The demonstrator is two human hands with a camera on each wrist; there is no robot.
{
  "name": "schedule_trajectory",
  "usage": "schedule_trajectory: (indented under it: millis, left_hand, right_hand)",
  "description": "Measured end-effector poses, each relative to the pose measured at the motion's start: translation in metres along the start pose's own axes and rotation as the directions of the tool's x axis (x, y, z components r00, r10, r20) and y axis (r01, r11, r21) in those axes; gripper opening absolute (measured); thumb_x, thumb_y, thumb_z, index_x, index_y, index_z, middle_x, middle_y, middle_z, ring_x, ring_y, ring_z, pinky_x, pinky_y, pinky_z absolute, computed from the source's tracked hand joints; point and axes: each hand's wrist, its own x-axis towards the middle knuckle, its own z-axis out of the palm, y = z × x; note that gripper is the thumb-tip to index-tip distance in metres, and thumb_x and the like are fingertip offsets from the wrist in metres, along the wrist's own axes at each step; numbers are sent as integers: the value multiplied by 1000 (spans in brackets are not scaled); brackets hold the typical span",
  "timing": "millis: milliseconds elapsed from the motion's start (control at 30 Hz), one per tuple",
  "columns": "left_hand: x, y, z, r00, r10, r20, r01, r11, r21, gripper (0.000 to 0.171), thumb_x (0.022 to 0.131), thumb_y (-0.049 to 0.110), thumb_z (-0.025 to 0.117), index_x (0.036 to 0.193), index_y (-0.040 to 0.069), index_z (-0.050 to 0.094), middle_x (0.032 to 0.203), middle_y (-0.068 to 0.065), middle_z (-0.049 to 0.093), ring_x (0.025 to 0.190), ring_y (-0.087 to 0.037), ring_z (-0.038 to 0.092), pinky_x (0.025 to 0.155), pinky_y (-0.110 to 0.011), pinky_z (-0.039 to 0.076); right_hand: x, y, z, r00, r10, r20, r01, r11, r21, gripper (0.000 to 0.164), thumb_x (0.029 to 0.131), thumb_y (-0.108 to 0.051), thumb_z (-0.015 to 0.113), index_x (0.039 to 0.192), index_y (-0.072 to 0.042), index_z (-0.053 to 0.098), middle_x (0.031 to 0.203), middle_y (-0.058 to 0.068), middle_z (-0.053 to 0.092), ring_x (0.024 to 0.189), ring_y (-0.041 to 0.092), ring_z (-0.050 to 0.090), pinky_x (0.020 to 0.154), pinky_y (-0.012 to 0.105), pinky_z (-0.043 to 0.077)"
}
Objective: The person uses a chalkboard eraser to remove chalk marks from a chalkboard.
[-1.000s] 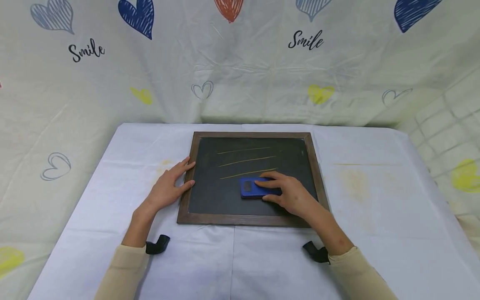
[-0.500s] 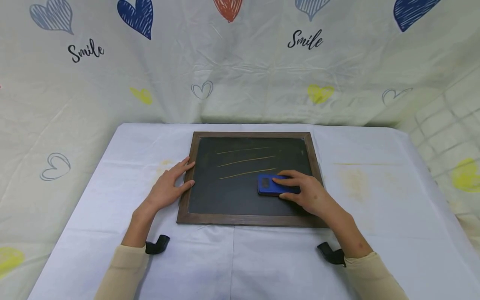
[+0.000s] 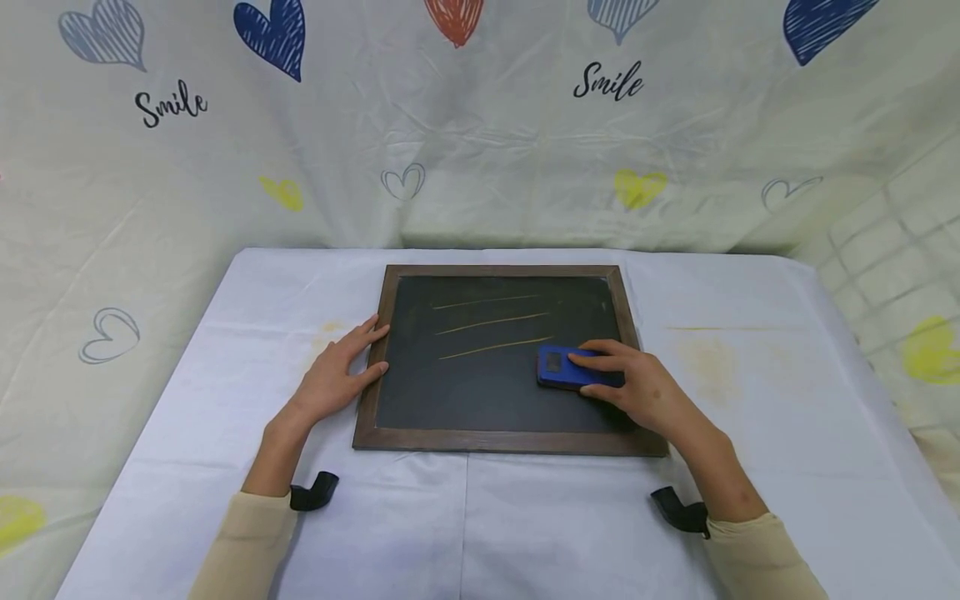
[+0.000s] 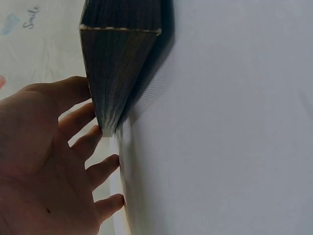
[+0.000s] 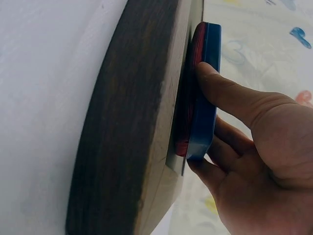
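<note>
A chalkboard (image 3: 465,392) in a brown wooden frame lies on the white-covered table, with three thin yellow chalk lines (image 3: 491,322) across its upper middle. My right hand (image 3: 648,392) grips a blue board eraser (image 3: 557,367) at its right end, on the right part of the dark surface below the lines. In the right wrist view the eraser (image 5: 208,93) shows reddish felt facing the board, with the thumb on one long side. My left hand (image 3: 333,367) rests its spread fingertips against the frame's left edge; in the left wrist view these fingers (image 4: 78,122) are nearly straight.
The white tablecloth (image 3: 465,525) carries yellowish stains (image 3: 712,367) to the board's right and a faint one near the left hand. Behind the table hangs a pale curtain (image 3: 510,133) printed with hearts. Each wrist wears a black camera mount (image 3: 315,492).
My right hand has slid the eraser rightward and slightly up across the board. The left hand and the board have stayed in place, and the three yellow lines look the same.
</note>
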Motion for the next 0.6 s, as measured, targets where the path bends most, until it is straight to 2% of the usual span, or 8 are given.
schedule_trajectory:
  millis: [600]
  left_hand:
    - [-1, -1, 1, 1000, 5, -4, -5, 1000, -2, 64, 103, 27, 66, 161, 12, 41, 174, -13, 26, 160, -43, 25, 125, -75, 11]
  right_hand:
    - [-2, 2, -2, 1000, 12, 4, -12, 1000, -2, 50, 91, -20, 81, 140, -17, 68, 150, 16, 58, 138, 49, 55, 103, 60, 54]
